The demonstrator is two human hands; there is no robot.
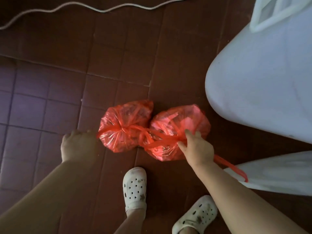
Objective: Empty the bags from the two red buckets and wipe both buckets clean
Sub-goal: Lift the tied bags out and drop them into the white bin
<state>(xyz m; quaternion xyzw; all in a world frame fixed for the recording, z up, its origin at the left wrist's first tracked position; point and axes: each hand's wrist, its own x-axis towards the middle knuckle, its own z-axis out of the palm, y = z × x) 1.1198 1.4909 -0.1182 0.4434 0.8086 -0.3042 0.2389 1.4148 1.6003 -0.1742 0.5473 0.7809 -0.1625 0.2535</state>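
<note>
Two red bags (pixel 125 125) and (pixel 179 132), side by side on the tiled floor (pixel 50 98), being tied together: left hand (pixel 78 144) pinches one handle strip, right hand (pixel 196 147) grips the other; pull evenly outward to snug the knot.

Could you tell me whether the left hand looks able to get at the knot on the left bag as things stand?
Probably yes. The left hand grips a red strip beside the left bag, and the knot lies uncovered on top. The right hand is over the other bag, out of the way.
</note>
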